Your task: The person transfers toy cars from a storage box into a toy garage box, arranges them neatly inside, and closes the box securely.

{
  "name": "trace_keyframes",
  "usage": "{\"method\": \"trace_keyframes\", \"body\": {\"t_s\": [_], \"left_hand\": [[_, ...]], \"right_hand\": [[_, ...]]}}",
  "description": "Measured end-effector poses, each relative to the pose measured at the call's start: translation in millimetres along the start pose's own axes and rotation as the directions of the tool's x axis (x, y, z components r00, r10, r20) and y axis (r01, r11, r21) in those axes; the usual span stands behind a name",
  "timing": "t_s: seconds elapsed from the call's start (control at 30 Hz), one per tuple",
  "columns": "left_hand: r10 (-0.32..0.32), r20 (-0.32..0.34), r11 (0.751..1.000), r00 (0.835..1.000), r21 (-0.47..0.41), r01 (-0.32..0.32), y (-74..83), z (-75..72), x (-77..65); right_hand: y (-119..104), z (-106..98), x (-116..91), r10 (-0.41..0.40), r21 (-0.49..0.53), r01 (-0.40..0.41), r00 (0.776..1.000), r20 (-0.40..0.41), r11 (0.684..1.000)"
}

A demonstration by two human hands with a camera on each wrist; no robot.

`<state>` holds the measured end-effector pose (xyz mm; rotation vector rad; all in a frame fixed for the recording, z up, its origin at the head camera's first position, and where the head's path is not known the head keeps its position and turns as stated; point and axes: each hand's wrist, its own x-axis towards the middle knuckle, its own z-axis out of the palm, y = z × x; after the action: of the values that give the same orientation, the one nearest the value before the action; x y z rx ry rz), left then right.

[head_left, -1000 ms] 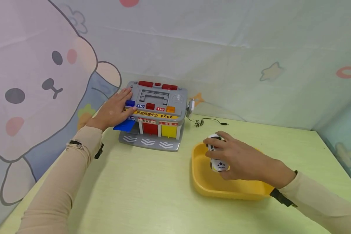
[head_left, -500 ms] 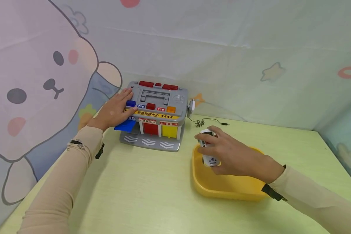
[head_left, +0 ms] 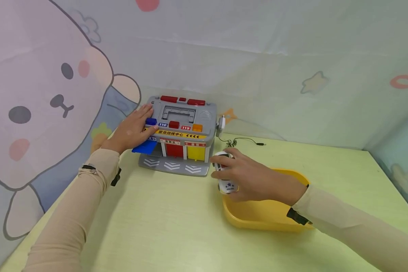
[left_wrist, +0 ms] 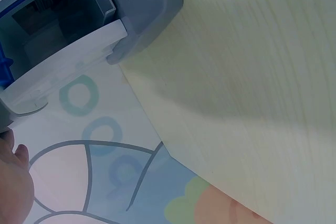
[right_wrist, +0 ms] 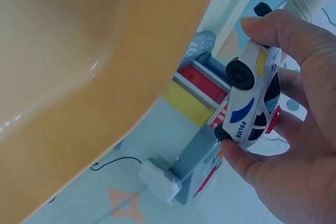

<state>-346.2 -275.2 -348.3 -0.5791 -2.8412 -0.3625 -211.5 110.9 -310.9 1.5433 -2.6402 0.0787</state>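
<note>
A white toy police car [right_wrist: 247,98] with dark wheels and a red roof light is gripped between the thumb and fingers of my right hand [head_left: 249,175]. In the head view that hand holds the car above the left rim of a yellow basin [head_left: 268,224]. My left hand [head_left: 130,130] rests on the left end of the roof of a grey toy garage [head_left: 175,130], fingers fairly straight. Below that hand a blue door [head_left: 144,147] stands raised, and the left wrist view shows the bay [left_wrist: 50,19] behind it. The red door [head_left: 174,150] and yellow door [head_left: 196,153] are closed.
A thin black cable [head_left: 244,139] with a plug lies on the table [head_left: 156,219] right of the garage. Behind the garage hangs a cartoon-printed cloth [head_left: 258,75]. A white piece [head_left: 221,124] juts from the garage's right side.
My right hand has carried the police car left, from over the basin's inside to its left rim near the garage. The left hand has stayed on the garage roof.
</note>
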Motion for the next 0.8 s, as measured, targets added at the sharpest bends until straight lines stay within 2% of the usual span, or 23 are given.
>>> {"method": "trace_keyframes", "body": {"t_s": [0.5, 0.8], "left_hand": [[-0.008, -0.007, 1.0, 1.0, -0.01, 0.008, 1.0, 1.6, -0.4], [-0.01, -0.011, 1.0, 1.0, 0.0, 0.01, -0.4, 2.5, 0.1]], "right_hand": [[-14.2, 8.7, 36.2, 0.009, 0.077, -0.014, 0.997, 0.075, 0.997], [-20.9, 13.3, 51.3, 0.053, 0.122, -0.072, 0.988, 0.147, 0.99]]}}
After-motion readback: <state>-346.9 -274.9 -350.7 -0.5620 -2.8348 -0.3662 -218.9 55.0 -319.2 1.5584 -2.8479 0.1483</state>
